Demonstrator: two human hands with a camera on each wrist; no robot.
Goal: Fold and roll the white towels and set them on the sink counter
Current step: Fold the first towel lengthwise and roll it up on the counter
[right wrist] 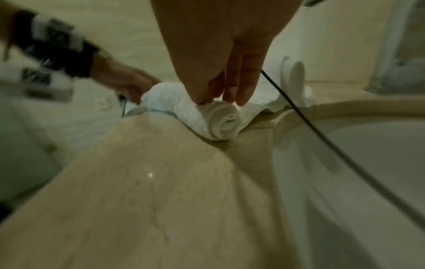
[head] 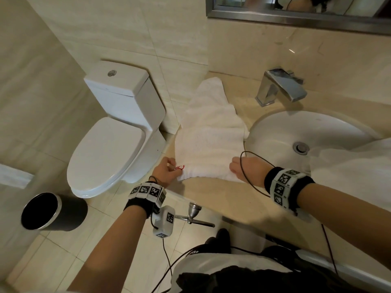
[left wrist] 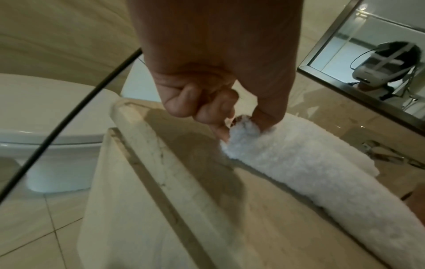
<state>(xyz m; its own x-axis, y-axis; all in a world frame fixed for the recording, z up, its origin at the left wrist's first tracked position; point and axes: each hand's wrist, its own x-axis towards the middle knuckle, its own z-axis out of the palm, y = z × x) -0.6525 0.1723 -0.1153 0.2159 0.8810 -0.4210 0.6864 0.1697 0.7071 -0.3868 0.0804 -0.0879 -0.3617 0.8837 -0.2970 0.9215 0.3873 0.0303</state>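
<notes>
A white towel [head: 211, 132] lies folded lengthwise on the beige sink counter [head: 213, 199], left of the basin. Its near end is rolled into a short tube [right wrist: 207, 116] [left wrist: 299, 171]. My left hand [head: 167, 170] pinches the roll's left end [left wrist: 241, 131] between thumb and fingers. My right hand [head: 243, 169] rests on the roll's right end, its fingers [right wrist: 239, 85] laid over the spiral. A second white towel [head: 355, 166] shows at the right edge, partly over the basin.
A white basin [head: 296, 132] with a drain and a chrome faucet [head: 279, 85] sit right of the towel. A toilet [head: 112, 132] and a black bin [head: 53, 212] stand to the left, below counter level. A mirror [head: 296, 13] hangs above.
</notes>
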